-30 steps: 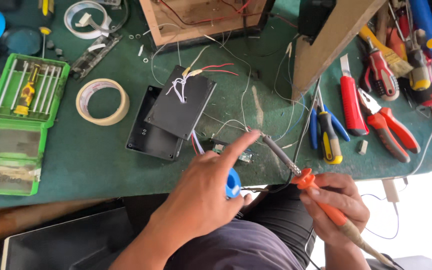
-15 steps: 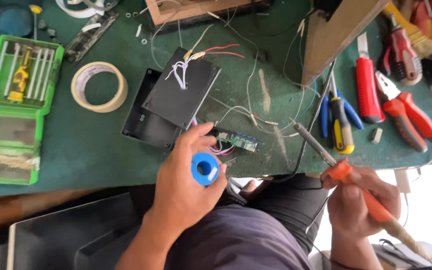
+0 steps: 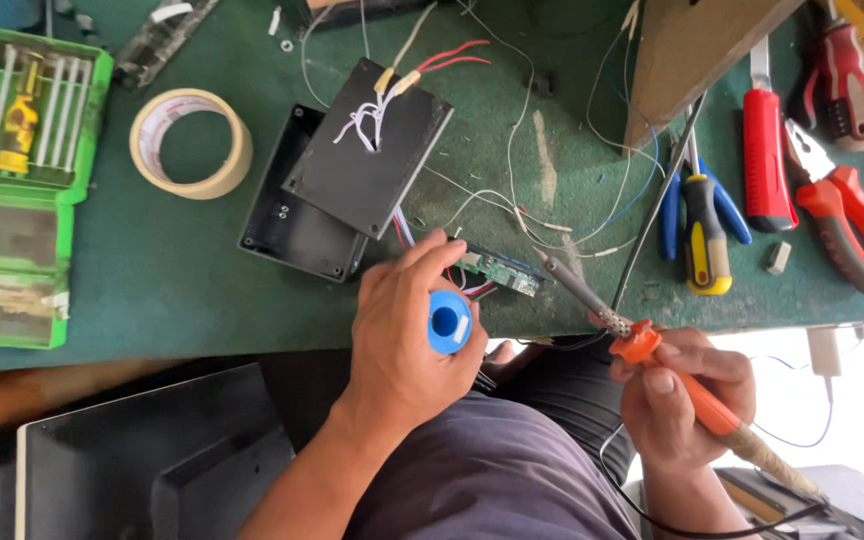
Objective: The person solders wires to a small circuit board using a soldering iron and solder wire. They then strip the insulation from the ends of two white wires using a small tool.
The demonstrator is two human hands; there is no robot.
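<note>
My left hand [image 3: 407,325] grips a blue solder spool [image 3: 448,321] at the front edge of the green mat, its fingertips close to a small green circuit board [image 3: 497,272] with thin wires. My right hand [image 3: 682,400] holds an orange-handled soldering iron [image 3: 652,355]; its metal tip points up-left and ends just right of the circuit board. A black plastic box [image 3: 292,232] with its lid [image 3: 367,150] laid askew on top lies just beyond my left hand, white and red wires coming out of the lid.
A roll of tape [image 3: 190,142] and an open green screwdriver case [image 3: 17,180] lie at the left. Blue-handled pliers [image 3: 697,215], a red utility knife [image 3: 767,160] and red pliers [image 3: 847,215] lie at the right. A wooden block [image 3: 697,50] stands at the back.
My left hand turned, so the blue spool now faces up in its grip. The soldering iron swung from beside that hand out to the right, then back until its tip neared the circuit board.
</note>
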